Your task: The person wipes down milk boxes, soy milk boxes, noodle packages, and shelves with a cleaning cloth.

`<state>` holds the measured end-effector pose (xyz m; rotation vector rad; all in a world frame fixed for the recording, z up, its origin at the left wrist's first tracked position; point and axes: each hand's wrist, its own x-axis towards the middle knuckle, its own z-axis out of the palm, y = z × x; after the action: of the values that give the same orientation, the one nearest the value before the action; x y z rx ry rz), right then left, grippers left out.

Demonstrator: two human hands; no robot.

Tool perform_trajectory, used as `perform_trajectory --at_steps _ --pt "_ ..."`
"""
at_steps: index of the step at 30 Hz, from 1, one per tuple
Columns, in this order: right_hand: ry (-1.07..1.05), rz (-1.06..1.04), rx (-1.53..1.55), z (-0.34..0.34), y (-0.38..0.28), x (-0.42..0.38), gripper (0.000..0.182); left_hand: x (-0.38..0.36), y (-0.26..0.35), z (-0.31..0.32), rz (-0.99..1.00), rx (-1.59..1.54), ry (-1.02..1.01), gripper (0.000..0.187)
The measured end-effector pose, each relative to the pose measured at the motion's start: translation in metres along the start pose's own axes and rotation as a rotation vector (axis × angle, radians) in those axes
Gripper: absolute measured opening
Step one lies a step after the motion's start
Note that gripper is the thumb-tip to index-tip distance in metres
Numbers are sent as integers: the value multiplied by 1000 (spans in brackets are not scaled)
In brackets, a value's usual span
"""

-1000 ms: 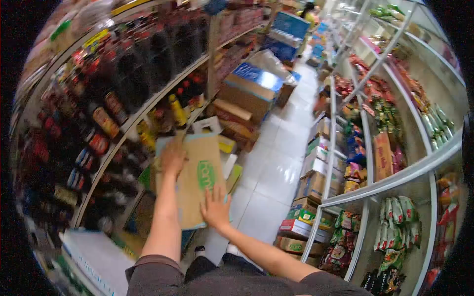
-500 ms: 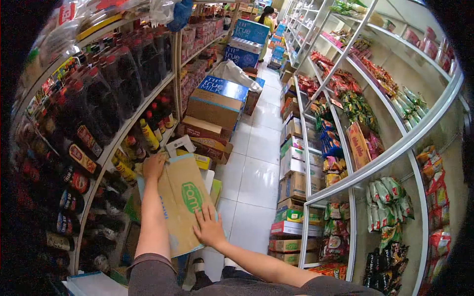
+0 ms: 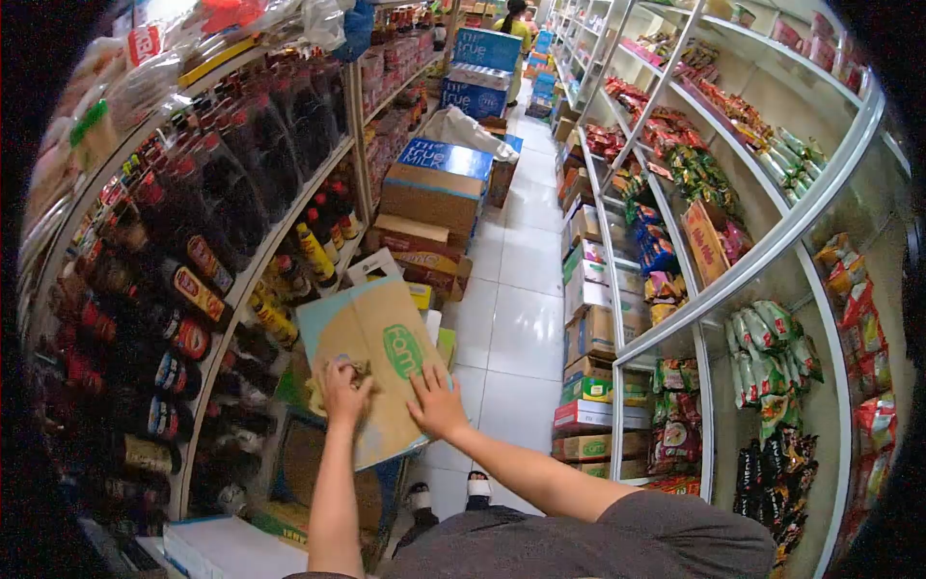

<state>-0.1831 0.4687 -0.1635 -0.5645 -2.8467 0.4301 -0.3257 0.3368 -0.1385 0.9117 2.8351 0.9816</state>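
A flattened-looking brown cardboard carton [image 3: 371,323] with a green oval label and light blue edges lies tilted in front of me. My left hand [image 3: 345,394] is on its left half, fingers curled round a crumpled tan cloth [image 3: 361,370] that presses on the cardboard. Much of the cloth is hidden under the hand. Open and flat, my right hand [image 3: 440,403] rests on the carton's right edge, just below the green label. More boxes partly show behind and beneath the carton.
Sauce bottles [image 3: 203,289] fill the left rack. Stacked milk cartons [image 3: 436,183] line the aisle's left side. Glass-fronted shelves [image 3: 719,323] with snack packets stand right, boxes [image 3: 588,386] along their base. A person [image 3: 521,48] is far down the tiled aisle [image 3: 502,328].
My left hand has moved from the carton's far left edge down onto its face, with the tan cloth now visible. My right hand stays flat on the right side. The view has shifted slightly.
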Motion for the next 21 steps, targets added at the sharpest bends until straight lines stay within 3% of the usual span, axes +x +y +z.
perform_trajectory --at_steps 1,3,4,6,9,11,12,14,15,17,19,21 --pt "-6 -6 15 3 2 0 53 -12 -6 10 107 69 114 29" --pt "31 -22 26 7 4 0 54 -44 -2 25 43 -24 173 24" --pt "67 -17 74 0 3 -1 47 -57 3 26 47 -15 171 24" --pt "90 -1 207 1 10 -2 42 -79 15 27 -51 -54 -47 28" --pt "210 20 429 14 21 0 32 -104 31 44 63 -25 -5 43" --pt "260 286 782 15 24 4 30 -106 44 48 279 -64 -83 57" --pt "255 279 796 19 27 7 30 -106 53 50 274 -50 -78 57" --pt "355 411 1268 25 39 18 29 -100 74 54 413 133 -154 56" --pt "356 407 1269 30 45 24 29 -94 78 59 414 134 -151 56" --pt "503 768 1730 36 60 28 35 -83 84 75 311 185 -172 55" --pt "456 829 1709 41 70 26 40 -60 83 86 321 168 -150 55" --pt "196 752 1292 59 78 22 42 -34 77 93 315 187 -115 55"
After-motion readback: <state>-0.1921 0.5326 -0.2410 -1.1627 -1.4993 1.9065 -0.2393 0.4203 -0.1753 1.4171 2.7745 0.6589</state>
